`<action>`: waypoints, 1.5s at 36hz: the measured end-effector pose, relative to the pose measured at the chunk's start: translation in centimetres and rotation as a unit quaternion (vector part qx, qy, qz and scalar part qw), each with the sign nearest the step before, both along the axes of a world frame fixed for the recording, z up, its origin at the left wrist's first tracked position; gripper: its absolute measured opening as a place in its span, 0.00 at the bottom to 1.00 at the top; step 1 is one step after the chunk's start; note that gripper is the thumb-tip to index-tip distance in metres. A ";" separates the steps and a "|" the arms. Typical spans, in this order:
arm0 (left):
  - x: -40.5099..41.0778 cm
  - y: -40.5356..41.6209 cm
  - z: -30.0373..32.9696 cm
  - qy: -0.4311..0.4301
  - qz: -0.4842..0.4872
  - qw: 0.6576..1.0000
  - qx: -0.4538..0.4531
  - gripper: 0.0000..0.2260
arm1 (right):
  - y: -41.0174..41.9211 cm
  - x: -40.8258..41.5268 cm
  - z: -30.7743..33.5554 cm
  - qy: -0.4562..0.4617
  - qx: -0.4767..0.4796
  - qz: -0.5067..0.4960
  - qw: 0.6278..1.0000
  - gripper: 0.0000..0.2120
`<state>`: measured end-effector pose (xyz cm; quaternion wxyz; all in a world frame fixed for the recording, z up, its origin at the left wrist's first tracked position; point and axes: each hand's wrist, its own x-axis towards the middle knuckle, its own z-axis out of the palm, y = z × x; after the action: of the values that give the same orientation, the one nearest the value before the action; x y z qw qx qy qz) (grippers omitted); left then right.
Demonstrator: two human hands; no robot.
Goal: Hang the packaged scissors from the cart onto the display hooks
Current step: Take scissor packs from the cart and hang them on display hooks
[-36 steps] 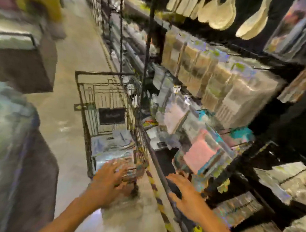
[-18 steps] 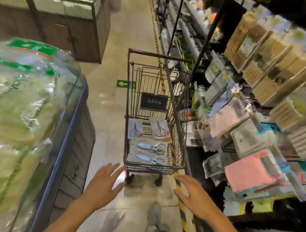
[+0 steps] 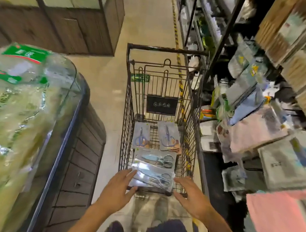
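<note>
four scissor packs (image 3: pixel 153 164) are seen lying flat in the cart (image 3: pixel 128 113); none is yet lifted. left hand (image 3: pixel 118 190) and right hand (image 3: pixel 190 197) are spread beside the nearest pack (image 3: pixel 152 178), gripping nothing.

Clear bags (image 3: pixel 15 115) of pale goods heap a bin at the left. Wooden cabinets (image 3: pixel 67 25) stand beyond. A pink pack (image 3: pixel 278 215) hangs at the right.
</note>
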<state>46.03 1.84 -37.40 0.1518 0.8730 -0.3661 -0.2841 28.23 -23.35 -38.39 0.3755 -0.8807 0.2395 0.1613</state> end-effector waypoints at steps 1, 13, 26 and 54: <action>0.2 -1.0 -0.2 0.006 0.007 1.000 -0.002 0.35 | -0.7 0.4 -0.7 0.002 0.007 0.003 1.000 0.25; 2.2 -4.5 -6.1 0.085 0.065 0.993 0.052 0.38 | -4.1 4.4 -5.7 0.069 0.039 0.024 0.997 0.24; 6.0 -8.1 -16.6 0.129 0.051 0.985 0.105 0.29 | -4.8 10.1 -15.1 0.130 0.036 -0.014 0.991 0.23; 8.3 -10.0 -27.2 0.183 0.081 0.965 0.172 0.27 | -4.2 14.2 -32.4 0.107 -0.033 0.058 0.992 0.35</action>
<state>54.30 -8.12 -64.59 0.0868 0.8458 -0.2058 -0.4844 42.41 -27.58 -70.74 0.3087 -0.8824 0.2320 0.2687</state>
